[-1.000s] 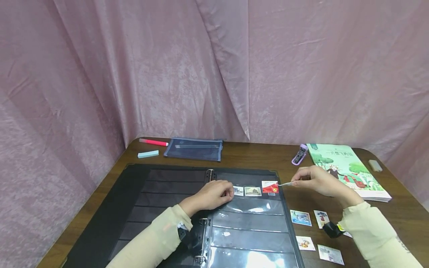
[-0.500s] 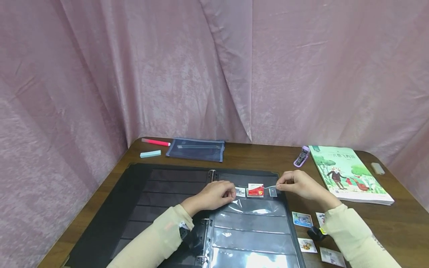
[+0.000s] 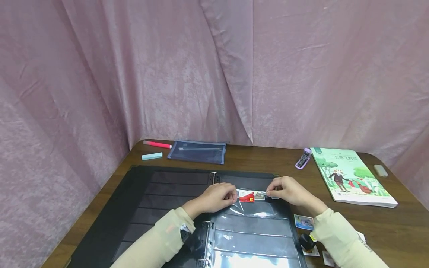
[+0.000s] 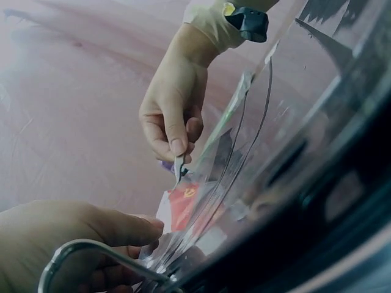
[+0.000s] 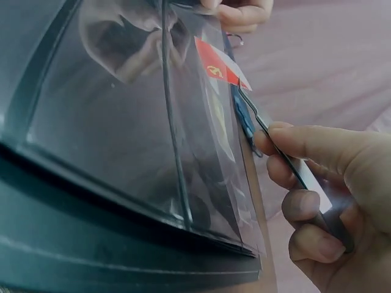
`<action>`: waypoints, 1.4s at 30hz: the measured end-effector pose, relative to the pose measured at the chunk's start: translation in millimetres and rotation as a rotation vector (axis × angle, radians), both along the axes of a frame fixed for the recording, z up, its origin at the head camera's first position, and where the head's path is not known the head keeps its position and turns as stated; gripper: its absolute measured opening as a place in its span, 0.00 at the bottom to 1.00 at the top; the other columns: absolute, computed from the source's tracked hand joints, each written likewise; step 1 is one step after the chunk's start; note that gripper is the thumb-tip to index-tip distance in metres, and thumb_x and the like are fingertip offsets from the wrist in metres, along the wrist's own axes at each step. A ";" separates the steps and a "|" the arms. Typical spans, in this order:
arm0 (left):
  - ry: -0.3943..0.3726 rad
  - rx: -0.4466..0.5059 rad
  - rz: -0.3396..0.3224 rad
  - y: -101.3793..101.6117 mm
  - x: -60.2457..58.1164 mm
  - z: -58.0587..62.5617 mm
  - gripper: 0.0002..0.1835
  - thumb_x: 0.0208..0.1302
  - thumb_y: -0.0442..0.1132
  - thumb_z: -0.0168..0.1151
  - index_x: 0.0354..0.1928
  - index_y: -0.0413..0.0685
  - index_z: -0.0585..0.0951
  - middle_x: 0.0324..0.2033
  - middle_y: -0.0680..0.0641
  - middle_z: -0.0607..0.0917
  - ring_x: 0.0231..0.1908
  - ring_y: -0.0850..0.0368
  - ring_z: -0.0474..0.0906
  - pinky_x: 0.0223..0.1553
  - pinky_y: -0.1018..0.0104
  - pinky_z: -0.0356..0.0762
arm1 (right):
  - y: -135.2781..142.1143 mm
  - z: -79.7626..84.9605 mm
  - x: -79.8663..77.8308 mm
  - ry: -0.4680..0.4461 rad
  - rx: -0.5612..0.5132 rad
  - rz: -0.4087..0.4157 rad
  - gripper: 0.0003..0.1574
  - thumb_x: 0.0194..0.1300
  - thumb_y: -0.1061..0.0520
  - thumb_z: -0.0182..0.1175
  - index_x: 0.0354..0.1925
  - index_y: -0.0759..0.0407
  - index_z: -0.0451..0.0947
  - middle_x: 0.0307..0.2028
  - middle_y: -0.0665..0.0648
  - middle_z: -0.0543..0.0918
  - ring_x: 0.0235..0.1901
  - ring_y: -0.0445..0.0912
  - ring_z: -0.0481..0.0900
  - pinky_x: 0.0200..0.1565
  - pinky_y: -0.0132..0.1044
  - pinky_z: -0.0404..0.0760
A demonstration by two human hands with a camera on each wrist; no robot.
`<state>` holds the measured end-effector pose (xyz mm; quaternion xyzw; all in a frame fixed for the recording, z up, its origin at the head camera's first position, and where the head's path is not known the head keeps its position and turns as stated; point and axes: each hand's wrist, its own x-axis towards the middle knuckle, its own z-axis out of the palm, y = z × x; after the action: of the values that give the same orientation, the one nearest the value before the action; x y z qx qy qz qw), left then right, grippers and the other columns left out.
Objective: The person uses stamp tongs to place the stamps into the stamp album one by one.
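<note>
My right hand [image 3: 291, 190] pinches metal tweezers [image 5: 313, 180], whose bent tip meets the edge of a red and white stamp [image 5: 221, 66] with a yellow emblem. This stamp is at the top of the right page [image 3: 253, 225] of a black ring album [image 3: 129, 208]. Part of another stamp [image 3: 259, 195] shows just right of it. My left hand [image 3: 214, 197] pinches the edge of the clear pocket strip [image 4: 201, 204], which stands away from the page. In the left wrist view, the red stamp's lower part lies behind clear film.
Several stamps lie right of the album, among them a blue one [image 3: 304, 222], partly under the right sleeve. Behind are a blue mesh pouch [image 3: 197, 152], a red pen [image 3: 157, 144], a light-blue bar [image 3: 152, 156], a purple object [image 3: 303, 159], a green book [image 3: 352, 178] and a whitish block [image 3: 380, 170].
My right hand has moved left with the tweezers, carrying the red stamp from the page's right edge to beside my left hand. The left hand has stayed at the strip.
</note>
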<state>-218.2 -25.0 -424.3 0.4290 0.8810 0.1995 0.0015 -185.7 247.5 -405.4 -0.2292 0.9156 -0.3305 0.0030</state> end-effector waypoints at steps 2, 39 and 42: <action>-0.004 0.001 0.000 -0.1 0.0 -0.1 0.05 0.56 0.41 0.60 0.27 0.61 0.74 0.24 0.62 0.73 0.27 0.71 0.67 0.34 0.75 0.63 | -1.8 -0.4 0.6 0.005 0.005 0.000 0.04 0.53 0.56 0.63 0.27 0.55 0.82 0.27 0.47 0.81 0.28 0.33 0.71 0.31 0.28 0.70; -0.013 0.024 -0.022 -1.6 0.1 0.7 0.06 0.56 0.44 0.61 0.27 0.61 0.73 0.24 0.62 0.73 0.27 0.72 0.66 0.30 0.78 0.63 | -7.3 11.3 -18.6 -0.369 0.011 0.247 0.07 0.51 0.59 0.63 0.26 0.63 0.81 0.20 0.45 0.75 0.17 0.31 0.64 0.17 0.25 0.62; -0.015 0.023 -0.020 -1.7 0.2 1.2 0.06 0.56 0.44 0.61 0.27 0.61 0.73 0.25 0.62 0.73 0.27 0.72 0.66 0.30 0.78 0.63 | -3.3 15.2 -19.2 -0.362 0.029 0.235 0.06 0.51 0.58 0.63 0.26 0.61 0.81 0.19 0.45 0.75 0.17 0.32 0.65 0.18 0.25 0.63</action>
<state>-218.0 -26.8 -423.1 0.4363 0.8743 0.2127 0.0052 -205.0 244.2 -390.3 -0.2710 0.8718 -0.3504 0.2094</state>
